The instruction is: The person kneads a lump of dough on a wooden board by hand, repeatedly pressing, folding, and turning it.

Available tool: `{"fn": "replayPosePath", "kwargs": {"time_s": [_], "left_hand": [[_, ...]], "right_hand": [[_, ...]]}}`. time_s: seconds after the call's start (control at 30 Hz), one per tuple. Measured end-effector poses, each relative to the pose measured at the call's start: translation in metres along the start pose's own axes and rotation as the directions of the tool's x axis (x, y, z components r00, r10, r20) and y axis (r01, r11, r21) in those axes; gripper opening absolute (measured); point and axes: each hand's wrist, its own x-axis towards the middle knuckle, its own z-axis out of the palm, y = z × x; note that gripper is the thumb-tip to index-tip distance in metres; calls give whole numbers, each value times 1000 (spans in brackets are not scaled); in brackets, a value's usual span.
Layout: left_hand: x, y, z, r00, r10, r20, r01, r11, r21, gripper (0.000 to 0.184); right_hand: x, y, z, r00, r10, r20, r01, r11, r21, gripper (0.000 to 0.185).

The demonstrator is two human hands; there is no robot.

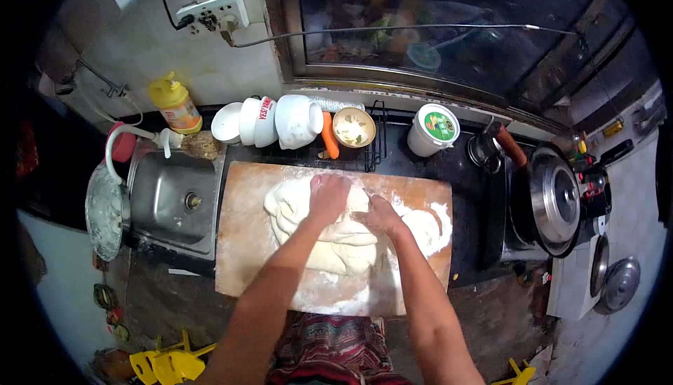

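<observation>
A large mass of pale dough lies folded and lumpy on the wooden board. My left hand presses into the upper part of the dough, its fingers curled into it and partly hidden. Just right of it, my right hand grips the dough's upper right side, thumb pointing left and fingers bent over. White flour is heaped at the board's right side, and more is smeared along the lower edge.
Left of the board is a steel sink with a floury basin. Behind stand stacked white bowls, a carrot, a small bowl and a lidded white tub. A lidded wok sits at right.
</observation>
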Motion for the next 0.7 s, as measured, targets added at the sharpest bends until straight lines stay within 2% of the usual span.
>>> {"fn": "replayPosePath", "kwargs": {"time_s": [0.03,0.07,0.1,0.17,0.2,0.23,0.3,0.37,0.4,0.43,0.47,0.5,0.53,0.57,0.63,0.67,0.7], "left_hand": [[-2,0,-17,996,13,86,-7,997,-71,35],[-8,-2,-36,970,-82,227,150,941,-303,45],[-4,9,-60,914,-108,391,217,944,-248,48],[9,25,-99,724,-176,666,331,937,-112,53],[11,38,-114,688,-251,681,435,894,-110,53],[4,40,-104,802,-231,552,316,947,-64,51],[-22,38,-78,957,-117,266,95,991,93,47],[-46,38,-83,980,-11,196,-14,992,125,40],[-57,27,-70,989,19,144,-37,991,125,39],[-68,23,-71,995,44,88,-55,990,128,39],[-83,19,-74,982,175,68,-188,928,322,36],[-95,21,-85,988,142,57,-152,949,276,35],[-107,24,-98,992,111,52,-120,966,227,34],[-116,26,-108,995,80,57,-89,981,174,33],[-126,31,-127,989,-19,144,0,991,134,33],[-127,31,-131,980,-63,188,41,992,120,33],[-127,27,-126,991,-41,130,23,990,137,34]], "right_hand": [[-9,-7,1,1000,-6,6,7,999,-52,69],[-18,-14,2,1000,-10,10,11,995,-104,70],[-38,-23,15,991,-94,-93,74,977,-199,59],[-77,-52,34,953,-282,-111,207,872,-443,50],[-93,-60,43,919,-363,-152,266,858,-439,50],[-106,-63,53,878,-437,-192,323,840,-436,50],[-121,-62,62,890,-393,-233,302,889,-344,49],[-131,-65,66,901,-308,-304,238,939,-247,52],[-128,-60,60,929,-274,-250,224,952,-209,60],[-126,-61,55,951,-163,-264,147,986,-80,61],[-125,-65,50,964,-52,-261,68,996,51,62],[-121,-68,43,968,54,-247,-10,984,177,63],[-122,-69,39,971,44,-234,-36,998,42,73],[-125,-76,39,976,-31,-214,11,996,-94,79],[-137,-95,39,977,-160,-140,102,931,-351,89],[-137,-86,60,980,-177,-94,111,869,-483,104],[-138,-89,67,983,-166,-79,107,865,-490,104]]}}
